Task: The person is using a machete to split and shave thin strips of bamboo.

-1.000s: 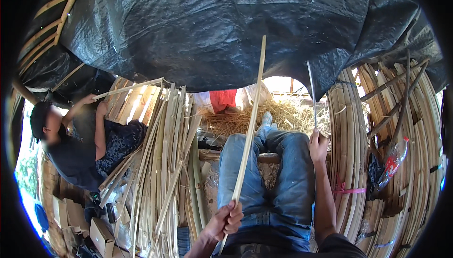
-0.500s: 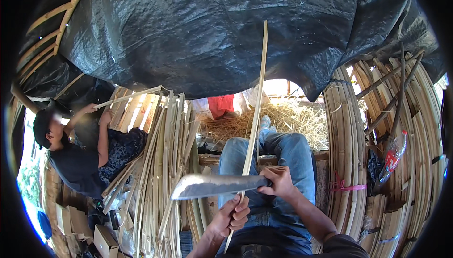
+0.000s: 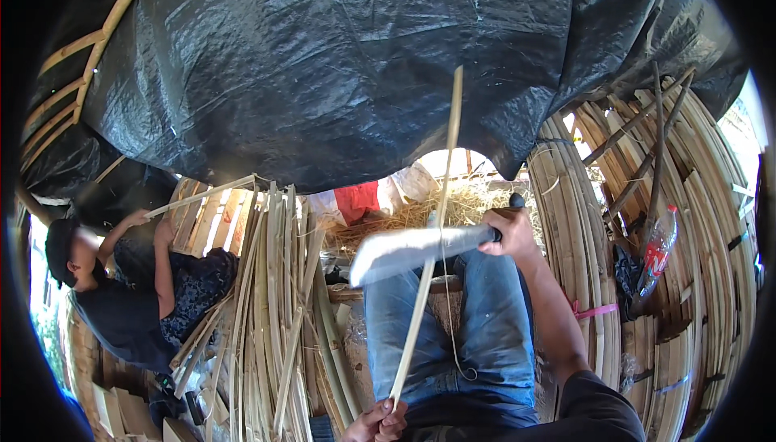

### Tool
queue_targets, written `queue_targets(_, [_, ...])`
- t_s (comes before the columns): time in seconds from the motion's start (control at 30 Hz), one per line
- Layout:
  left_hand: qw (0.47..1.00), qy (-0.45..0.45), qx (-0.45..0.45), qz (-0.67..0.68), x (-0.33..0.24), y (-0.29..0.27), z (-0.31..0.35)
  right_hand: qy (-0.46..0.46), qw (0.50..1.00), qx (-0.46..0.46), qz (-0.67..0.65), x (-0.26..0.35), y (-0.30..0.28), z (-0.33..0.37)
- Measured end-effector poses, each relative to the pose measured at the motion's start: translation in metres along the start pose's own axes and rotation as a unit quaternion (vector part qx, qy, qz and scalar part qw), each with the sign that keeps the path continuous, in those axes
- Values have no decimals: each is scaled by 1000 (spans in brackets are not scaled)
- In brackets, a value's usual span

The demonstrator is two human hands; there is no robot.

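above the person's blue-jeaned lap, the bamboo strip (image 3: 427, 256) stands nearly upright, its long axis running from the left hand (image 3: 378, 423) at the lower edge up and slightly rightward to a thin tip against the black tarpaulin (image 3: 339, 62). the left hand's fingers are clamped around the strip's lower end. the right hand (image 3: 509, 232) has its fingers wrapped tight on the dark handle of a machete (image 3: 412, 250), whose broad blade lies almost level, pointing left and crossing the strip about midway up. half a second ago the blade sat lower and further left, close over the left hand; now it has risen along the strip and the right arm is stretched further out. to the left a seated co-worker (image 3: 129, 296) holds another strip beside a stack of split bamboo (image 3: 275, 305); coiled bamboo bundles (image 3: 695, 224) fill the right.
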State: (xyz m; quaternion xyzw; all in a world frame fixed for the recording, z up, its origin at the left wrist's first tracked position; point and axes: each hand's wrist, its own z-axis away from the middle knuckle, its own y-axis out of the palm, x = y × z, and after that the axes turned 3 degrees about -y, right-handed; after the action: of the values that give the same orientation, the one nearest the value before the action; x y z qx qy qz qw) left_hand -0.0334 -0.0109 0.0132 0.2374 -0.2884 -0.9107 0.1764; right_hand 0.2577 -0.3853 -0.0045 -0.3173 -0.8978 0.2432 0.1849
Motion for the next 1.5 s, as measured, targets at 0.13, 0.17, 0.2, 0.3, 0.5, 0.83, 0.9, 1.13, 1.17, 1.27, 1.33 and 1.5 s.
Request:
queue_targets(0.13, [997, 2, -64, -46, 19, -17, 7, 326, 945, 7, 28, -29, 12, 19])
queue_targets(0.17, [997, 2, -61, -45, 25, -20, 8, 377, 924, -48, 44, -40, 19, 23])
queue_targets(0.2, [995, -31, -91, -26, 30, -24, 9, 439, 892, -64, 84, -68, 27, 46])
queue_targets(0.3, [992, -62, -112, -14, 37, -46, 12, 582, 798, -152, -41, -93, 33, 98])
queue_targets(0.5, [955, 89, -175, -223, -9, 14, -21, 655, 657, -220, -302, -16, 12, 71])
queue_targets(0.83, [940, 148, -108, -288, -47, 58, -74, 466, 851, 85, -226, 84, -11, 42])
queue_targets(0.9, [837, 292, -202, -417, -44, 55, -86, 414, 873, 157, -204, 109, -8, 25])
queue_targets(1.13, [660, 353, -336, -572, -45, 25, -94, 344, 843, 289, -295, 171, 62, 31])
queue_targets(1.17, [665, 347, -355, -557, -45, 22, -97, 333, 841, 311, -294, 180, 74, 37])
queue_targets(1.27, [605, 265, -410, -629, -39, 20, -106, 325, 830, 352, -287, 197, 80, 45])
queue_targets(1.33, [584, 239, -406, -660, -41, 30, -111, 290, 844, 379, -246, 198, 79, 52])
queue_targets(1.5, [593, 218, -404, -661, -39, 18, -123, 237, 861, 426, -146, 201, 85, 58])
